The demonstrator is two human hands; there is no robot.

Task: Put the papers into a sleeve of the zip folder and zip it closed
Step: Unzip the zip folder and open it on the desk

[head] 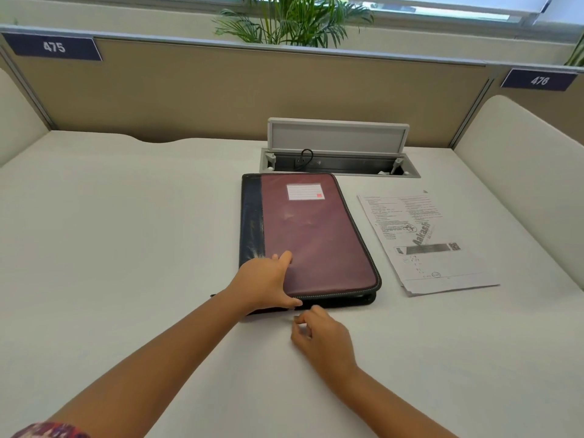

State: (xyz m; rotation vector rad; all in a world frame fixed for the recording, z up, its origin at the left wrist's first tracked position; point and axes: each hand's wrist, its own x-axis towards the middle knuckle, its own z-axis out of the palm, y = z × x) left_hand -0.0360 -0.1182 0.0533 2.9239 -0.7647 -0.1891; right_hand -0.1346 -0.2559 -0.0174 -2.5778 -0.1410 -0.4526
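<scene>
A maroon zip folder [316, 229] with a dark blue spine and a white label lies flat and closed in the middle of the white desk [126, 232]. To its right lie the printed papers [426, 245], apart from the folder. My left hand [264, 281] rests on the folder's near left corner, fingers on the cover and thumb at the front edge. My right hand [322, 336] hovers just in front of the folder's near edge with fingers curled and pinched together; I cannot tell whether it holds the zip pull.
Behind the folder, a grey cable box [338, 153] is set into the desk with its lid up and a black cable inside. Beige partitions surround the desk on three sides. A potted palm [294, 20] stands behind the back partition.
</scene>
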